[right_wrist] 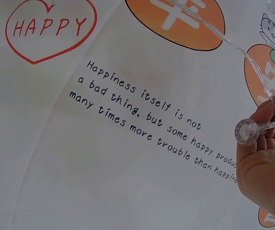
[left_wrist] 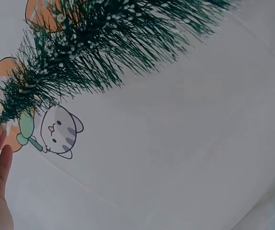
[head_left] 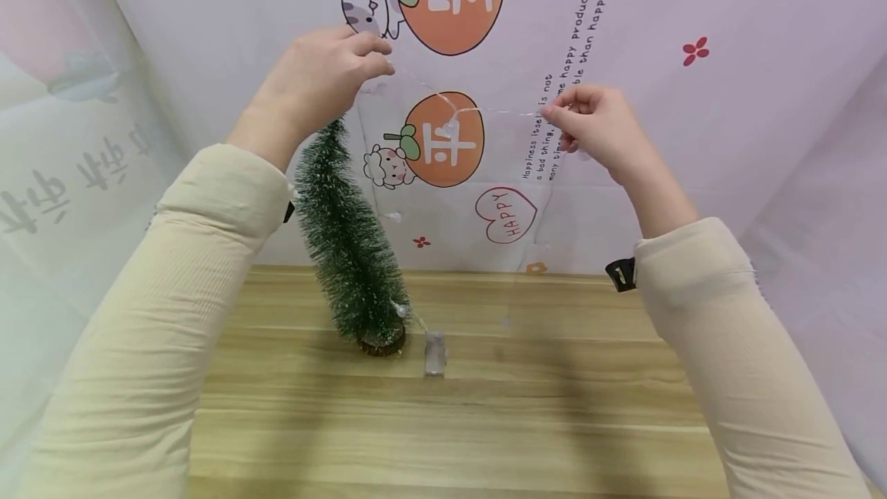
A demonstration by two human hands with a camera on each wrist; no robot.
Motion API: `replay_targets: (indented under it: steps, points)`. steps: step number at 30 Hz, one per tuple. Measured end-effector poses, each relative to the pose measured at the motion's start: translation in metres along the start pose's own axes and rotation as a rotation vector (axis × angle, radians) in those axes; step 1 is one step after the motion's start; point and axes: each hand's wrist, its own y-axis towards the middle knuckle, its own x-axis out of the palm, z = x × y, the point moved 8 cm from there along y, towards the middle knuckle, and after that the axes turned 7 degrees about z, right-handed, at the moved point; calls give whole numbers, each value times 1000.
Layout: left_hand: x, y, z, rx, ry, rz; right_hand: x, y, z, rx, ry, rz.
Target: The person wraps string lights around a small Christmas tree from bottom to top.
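A: Green tree [head_left: 352,233]?
B: Below the left hand [head_left: 322,72], tip at its fingers. Whether those fingers pinch anything cannot be determined.
A: Light string [right_wrist: 229,41]?
B: Spans between the hands; the right hand [head_left: 596,125] pinches it.
A: Clear case [head_left: 434,355]?
B: Below and between both hands.
A: Round bulb [right_wrist: 246,132]?
B: Beside the right fingers.

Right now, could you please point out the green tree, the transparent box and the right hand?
Green tree [head_left: 352,237]: head view, middle of its bristles.
Transparent box [head_left: 434,356]: head view, its visible face.
Right hand [head_left: 596,128]: head view, the hand's middle.
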Motion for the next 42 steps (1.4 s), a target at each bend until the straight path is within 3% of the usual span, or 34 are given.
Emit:
replay_targets:
  steps: [5,7,9,13,16,19,23,28,36,38,42]
  points:
    - [-3,0,2,29,-1,38,4,-1,-5,-7,-18,2]
    - [-5,0,0,12,-15,29,5,-2,-8,-16,-13,9]
    - [-4,-1,-4,-30,-21,-29,7,-3,-11,-29,-1,17]
    - [6,-4,-16,-138,-10,-238,10,-5,-16,-61,28,34]
    - [11,-10,-25,-191,-10,-352,13,-6,-22,-97,49,45]
    - [14,-15,-33,-223,-19,-411,17,-7,-27,-130,54,55]
    - [15,-22,-40,-245,-29,-433,24,-8,-33,-162,52,61]
    - [12,-27,-46,-252,-29,-393,33,-13,-39,-184,85,73]
    - [-9,-32,-43,-241,-62,-37,39,-17,-53,-221,176,126]
    - [-11,-35,-45,-266,-64,18,41,-18,-55,-222,177,121]
    - [-9,-38,-51,-339,-55,50,45,-19,-55,-217,167,113]
